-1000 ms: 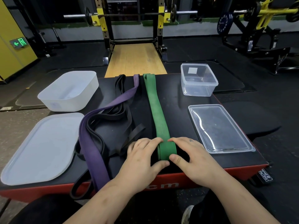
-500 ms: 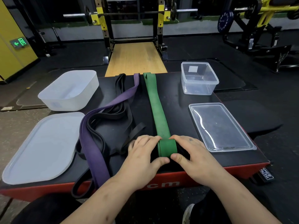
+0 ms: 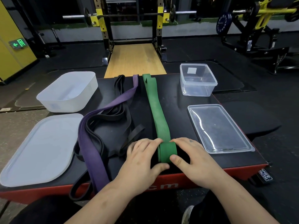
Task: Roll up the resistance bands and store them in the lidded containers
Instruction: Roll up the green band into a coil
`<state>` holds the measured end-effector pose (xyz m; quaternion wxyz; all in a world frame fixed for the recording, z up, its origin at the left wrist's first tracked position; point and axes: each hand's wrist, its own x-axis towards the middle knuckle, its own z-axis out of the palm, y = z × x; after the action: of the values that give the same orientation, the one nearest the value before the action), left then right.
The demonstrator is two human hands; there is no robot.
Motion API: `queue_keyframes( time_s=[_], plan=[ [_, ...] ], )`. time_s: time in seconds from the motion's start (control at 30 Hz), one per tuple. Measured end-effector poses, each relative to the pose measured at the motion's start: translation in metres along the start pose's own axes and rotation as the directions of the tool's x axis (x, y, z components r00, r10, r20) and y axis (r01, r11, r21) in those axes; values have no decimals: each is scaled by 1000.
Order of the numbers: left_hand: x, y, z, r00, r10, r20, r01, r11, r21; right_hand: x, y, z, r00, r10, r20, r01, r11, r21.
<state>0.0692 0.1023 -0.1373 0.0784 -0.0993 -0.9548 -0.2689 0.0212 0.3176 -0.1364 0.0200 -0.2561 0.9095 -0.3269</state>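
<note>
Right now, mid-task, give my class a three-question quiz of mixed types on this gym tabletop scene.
1. True or false: the wide green rubber resistance band is rolled up along its whole length.
2. Multiple choice: compared with the clear rectangular plastic container, the flat clear plastic lid lies (A) on top of it, (B) on the black table, nearer the person, (C) inside it.
3. Fill the gap: the left hand and right hand both grip the rolled end of the ____ band.

Key: 1 false, since most of it lies flat on the table; 2 B; 3 green.
</note>
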Motion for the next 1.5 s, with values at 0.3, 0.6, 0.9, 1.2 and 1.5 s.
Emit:
queue_keyframes(
  time_s=[0.3,0.6,0.9,1.2,1.5],
  plan=[
    [6,1,-1,999,-38,34,36,999,38,2,-3,-2,1000,21,-3,-21,1000,-15],
    [3,-3,1,1000,-12,11,12,1000,-10,-1,4,0,999,40,16,-40,999,19],
    [5,-1,-2,998,-39,40,39,999,-6,-4,5,-4,998,1,67,-2,1000,26],
    [7,1,-8,994,-43,101,43,999,-1,0,6,-2,998,11,58,-12,1000,28],
    [6,2,-10,995,-62,83,63,998,-20,1,7,-4,997,18,76,-22,998,64]
  ],
)
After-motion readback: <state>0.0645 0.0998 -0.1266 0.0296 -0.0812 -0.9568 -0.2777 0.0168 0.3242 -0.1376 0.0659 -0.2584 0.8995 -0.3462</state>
